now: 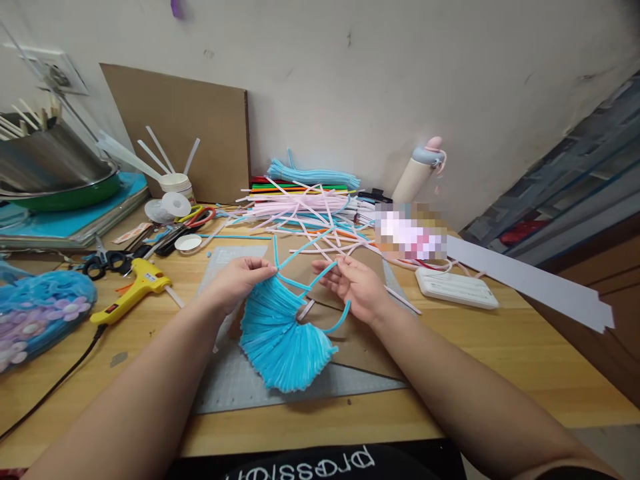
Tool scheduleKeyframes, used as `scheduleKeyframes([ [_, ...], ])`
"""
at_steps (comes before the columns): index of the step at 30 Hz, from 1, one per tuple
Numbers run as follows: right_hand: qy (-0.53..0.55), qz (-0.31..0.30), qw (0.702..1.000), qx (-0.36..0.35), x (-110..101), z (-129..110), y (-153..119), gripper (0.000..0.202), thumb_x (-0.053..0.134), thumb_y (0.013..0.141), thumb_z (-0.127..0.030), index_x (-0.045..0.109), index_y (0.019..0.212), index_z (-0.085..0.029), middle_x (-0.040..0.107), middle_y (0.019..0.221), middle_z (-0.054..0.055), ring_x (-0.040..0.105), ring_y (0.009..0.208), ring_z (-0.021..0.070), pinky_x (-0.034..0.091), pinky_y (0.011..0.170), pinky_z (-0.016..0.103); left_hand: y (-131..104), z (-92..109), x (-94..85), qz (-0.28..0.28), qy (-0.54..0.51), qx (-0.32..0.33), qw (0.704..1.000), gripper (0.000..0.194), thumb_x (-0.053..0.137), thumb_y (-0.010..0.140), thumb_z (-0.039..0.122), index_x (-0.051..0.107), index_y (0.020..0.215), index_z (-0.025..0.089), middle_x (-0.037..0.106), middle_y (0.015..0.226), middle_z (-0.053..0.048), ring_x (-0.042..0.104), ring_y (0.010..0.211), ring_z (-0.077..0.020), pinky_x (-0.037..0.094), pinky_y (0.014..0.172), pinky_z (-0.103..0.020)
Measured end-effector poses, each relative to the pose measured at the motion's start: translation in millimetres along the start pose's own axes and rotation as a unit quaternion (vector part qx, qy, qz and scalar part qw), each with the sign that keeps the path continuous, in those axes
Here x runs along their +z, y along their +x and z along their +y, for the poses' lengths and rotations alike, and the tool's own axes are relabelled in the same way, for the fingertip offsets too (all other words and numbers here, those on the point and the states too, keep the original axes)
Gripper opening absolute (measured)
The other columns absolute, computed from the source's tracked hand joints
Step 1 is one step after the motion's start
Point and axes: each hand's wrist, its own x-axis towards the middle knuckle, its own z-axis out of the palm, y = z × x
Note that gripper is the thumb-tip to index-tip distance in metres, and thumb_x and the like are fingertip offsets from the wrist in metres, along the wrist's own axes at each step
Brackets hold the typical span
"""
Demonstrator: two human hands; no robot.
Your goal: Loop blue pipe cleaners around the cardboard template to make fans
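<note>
A fan-shaped piece made of blue pipe cleaners [285, 340] hangs over the cardboard and grey cutting mat. My left hand [247, 277] pinches its upper left corner, where blue stems cross. With thumb and fingertips, my right hand [357, 287] grips the end of a blue pipe cleaner [320, 277] that slants down to the left toward the fan's top. Another blue stem curves up from the fan's inner edge, close below my right hand. A small pale strip shows at the fan's inner notch.
Piled pink and blue pipe cleaners [300, 203] lie behind the hands. A yellow glue gun [133, 290], scissors [105, 260] and a blue flowered piece [45, 320] are at left. A white power strip [456, 288] and a bottle [417, 170] stand right.
</note>
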Motion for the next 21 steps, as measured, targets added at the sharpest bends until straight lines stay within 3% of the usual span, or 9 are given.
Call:
scheduleKeyframes([
  [2, 0.029, -0.033, 0.999, 0.018, 1.8, 0.7, -0.9, 0.014, 0.054, 0.077, -0.029, 0.044, 0.078, -0.020, 0.061, 0.078, 0.002, 0.059, 0.076, 0.0136, 0.046, 0.068, 0.028, 2.1, -1.9, -1.2, 0.006, 0.001, -0.003, 1.000, 0.028, 0.066, 0.061, 0.041, 0.062, 0.069, 0.014, 0.059, 0.059, 0.002, 0.050, 0.055, -0.0105, 0.035, 0.055, -0.022],
  [4, 0.017, -0.035, 0.999, 0.012, 3.8, 3.2, -1.0, 0.015, 0.053, 0.078, -0.030, 0.043, 0.075, -0.020, 0.054, 0.066, -0.002, 0.055, 0.064, 0.0106, 0.043, 0.064, 0.025, 3.4, -3.9, -0.2, 0.000, -0.018, -0.002, 1.000, 0.029, 0.066, 0.062, 0.041, 0.061, 0.070, 0.014, 0.058, 0.059, 0.001, 0.049, 0.054, -0.0105, 0.034, 0.053, -0.022],
  [7, -0.103, -0.016, 0.994, -0.025, 8.3, 7.4, -1.8, 0.014, 0.052, 0.078, -0.030, 0.044, 0.074, -0.019, 0.041, 0.057, -0.007, 0.042, 0.052, 0.0069, 0.035, 0.054, 0.020, 3.8, -6.3, 3.9, -0.014, -0.047, 0.007, 0.999, 0.030, 0.065, 0.063, 0.042, 0.060, 0.074, 0.014, 0.057, 0.060, 0.001, 0.049, 0.054, -0.0105, 0.035, 0.053, -0.022],
  [9, -0.247, -0.009, 0.968, -0.051, 11.7, 8.6, -3.5, 0.011, 0.056, 0.075, -0.026, 0.049, 0.079, -0.019, 0.042, 0.060, -0.006, 0.040, 0.054, 0.0074, 0.033, 0.055, 0.021, 3.3, -6.5, 7.1, -0.015, -0.057, 0.017, 0.998, 0.031, 0.066, 0.063, 0.042, 0.060, 0.075, 0.014, 0.057, 0.061, 0.002, 0.049, 0.054, -0.0102, 0.036, 0.053, -0.022],
  [13, -0.465, -0.030, 0.882, -0.070, 15.1, 8.2, -8.2, 0.011, 0.058, 0.070, -0.018, 0.059, 0.080, -0.017, 0.055, 0.073, 0.000, 0.047, 0.066, 0.0114, 0.037, 0.062, 0.025, 0.8, -3.6, 11.9, -0.007, -0.064, 0.037, 0.997, 0.030, 0.067, 0.062, 0.041, 0.060, 0.073, 0.014, 0.055, 0.061, 0.002, 0.047, 0.053, -0.0091, 0.035, 0.052, -0.021],
  [16, -0.515, -0.066, 0.852, -0.064, 13.8, 6.6, -12.2, 0.011, 0.057, 0.072, -0.020, 0.063, 0.080, -0.018, 0.062, 0.078, 0.002, 0.051, 0.068, 0.0136, 0.038, 0.062, 0.027, -0.5, -1.5, 13.6, 0.000, -0.057, 0.043, 0.997, 0.029, 0.066, 0.063, 0.041, 0.060, 0.071, 0.014, 0.054, 0.059, 0.003, 0.045, 0.052, -0.0085, 0.033, 0.051, -0.021],
  [21, -0.536, -0.124, 0.826, -0.120, 12.0, 0.7, -17.7, 0.017, 0.059, 0.073, -0.022, 0.064, 0.089, -0.021, 0.065, 0.088, 0.002, 0.056, 0.079, 0.0169, 0.040, 0.068, 0.029, 0.3, -2.3, 14.4, 0.027, -0.035, 0.056, 0.997, 0.029, 0.065, 0.063, 0.042, 0.060, 0.070, 0.015, 0.054, 0.058, 0.003, 0.045, 0.051, -0.0089, 0.033, 0.050, -0.021],
])
